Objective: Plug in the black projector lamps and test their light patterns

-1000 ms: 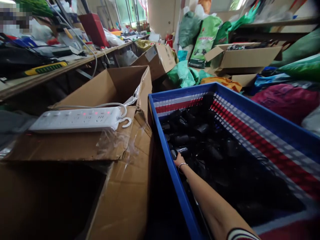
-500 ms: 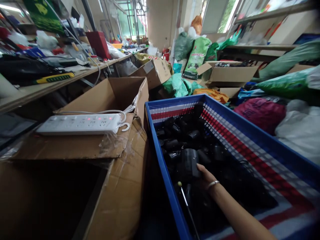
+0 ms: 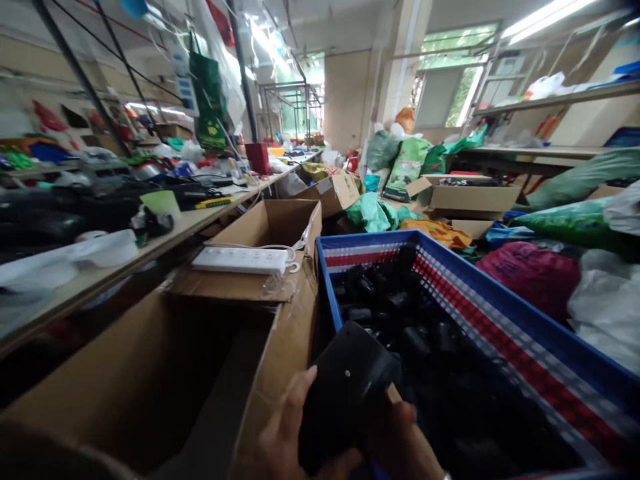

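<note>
Both of my hands hold a black box-shaped device with a small shiny round spot on its face. It is tilted, in front of the near left edge of a blue plastic crate. My left hand grips its left side, fingers along the edge and thumb low at the front. On the right side, my right hand is closed on it, partly hidden behind it. Many dark cylindrical and boxy black pieces lie heaped in the crate, too dark to make out singly.
Left of the crate stands an open cardboard box, its inside dark. A white power strip lies across cardboard flaps. A cluttered workbench runs along the left. Filled bags, among them a maroon bag, lie to the right.
My right hand has brought the black device up and toward me from the crate. My left hand has come into view and taken hold of it. The camera view has tilted upward.
</note>
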Demonstrator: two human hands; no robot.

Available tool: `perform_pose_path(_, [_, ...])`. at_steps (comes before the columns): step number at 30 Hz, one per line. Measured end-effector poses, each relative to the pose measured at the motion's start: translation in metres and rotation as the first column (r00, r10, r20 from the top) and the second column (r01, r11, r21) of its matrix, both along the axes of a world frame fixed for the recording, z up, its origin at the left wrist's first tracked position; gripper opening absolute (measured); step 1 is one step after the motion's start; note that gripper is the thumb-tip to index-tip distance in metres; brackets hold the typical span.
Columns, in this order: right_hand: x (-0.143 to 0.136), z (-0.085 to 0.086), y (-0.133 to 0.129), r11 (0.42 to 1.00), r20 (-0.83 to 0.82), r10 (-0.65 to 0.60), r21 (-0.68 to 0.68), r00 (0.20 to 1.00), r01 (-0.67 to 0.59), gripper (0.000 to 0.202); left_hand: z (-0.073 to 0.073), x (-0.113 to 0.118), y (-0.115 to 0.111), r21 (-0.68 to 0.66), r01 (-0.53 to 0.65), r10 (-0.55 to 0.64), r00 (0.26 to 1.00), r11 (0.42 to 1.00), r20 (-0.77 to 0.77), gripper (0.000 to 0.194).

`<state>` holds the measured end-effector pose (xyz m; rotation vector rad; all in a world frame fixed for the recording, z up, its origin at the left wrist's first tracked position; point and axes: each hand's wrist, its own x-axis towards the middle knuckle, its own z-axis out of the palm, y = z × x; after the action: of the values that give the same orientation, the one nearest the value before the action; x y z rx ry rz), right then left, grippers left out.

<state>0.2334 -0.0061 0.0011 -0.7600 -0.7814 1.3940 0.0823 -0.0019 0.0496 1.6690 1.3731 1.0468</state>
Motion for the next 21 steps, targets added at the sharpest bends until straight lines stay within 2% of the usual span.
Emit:
perform_pose_path(2, [-0.009, 0.010, 0.003, 0.993, -0.093, 0.116, 0.038, 0.989, -0.113, 0.084, 0.009, -0.021, 0.000, -0.150, 0.146, -0.120, 0.978, 0.978, 0.171, 0.072])
perform_pose_path(3, [-0.012, 0.017, 0.005, 0.989, -0.087, 0.140, 0.052, 0.986, -0.136, 0.084, 0.012, -0.030, 0.000, -0.218, 0.214, -0.155, 0.953, 0.952, 0.259, 0.072])
perform_pose_path(5, [-0.018, 0.034, 0.010, 0.990, -0.004, 0.113, 0.081, 0.994, -0.112, 0.083, 0.017, -0.044, -0.003, -0.278, 0.303, -0.179, 0.900, 0.911, 0.397, 0.073])
perform_pose_path(6, [-0.022, 0.042, 0.011, 0.991, 0.051, 0.080, 0.100, 0.995, -0.085, 0.082, 0.018, -0.049, -0.005, -0.275, 0.308, -0.171, 0.887, 0.911, 0.428, 0.072])
perform_pose_path(8, [-0.030, 0.053, 0.010, 0.989, 0.139, 0.017, 0.143, 0.990, -0.037, 0.076, 0.020, -0.054, -0.009, -0.241, 0.261, -0.142, 0.896, 0.935, 0.420, 0.070])
perform_pose_path(11, [-0.044, 0.060, 0.006, 0.990, 0.150, -0.018, 0.143, 0.989, -0.004, 0.070, 0.020, -0.054, -0.016, -0.205, 0.101, -0.028, 0.944, 0.974, 0.330, 0.067])
perform_pose_path(17, [-0.070, 0.052, 0.008, 0.983, 0.185, -0.169, 0.108, 0.968, 0.151, 0.096, 0.006, -0.043, -0.025, -0.174, -0.200, 0.239, 0.938, 0.964, 0.250, 0.064])
perform_pose_path(19, [-0.077, 0.048, 0.014, 0.980, 0.213, -0.187, 0.105, 0.959, 0.168, 0.104, 0.001, -0.038, -0.024, -0.171, -0.252, 0.291, 0.917, 0.953, 0.273, 0.067])
perform_pose_path(21, [-0.081, 0.043, 0.018, 0.984, 0.227, -0.161, 0.109, 0.961, 0.139, 0.101, 0.000, -0.037, -0.020, -0.189, -0.263, 0.314, 0.888, 0.946, 0.336, 0.069])
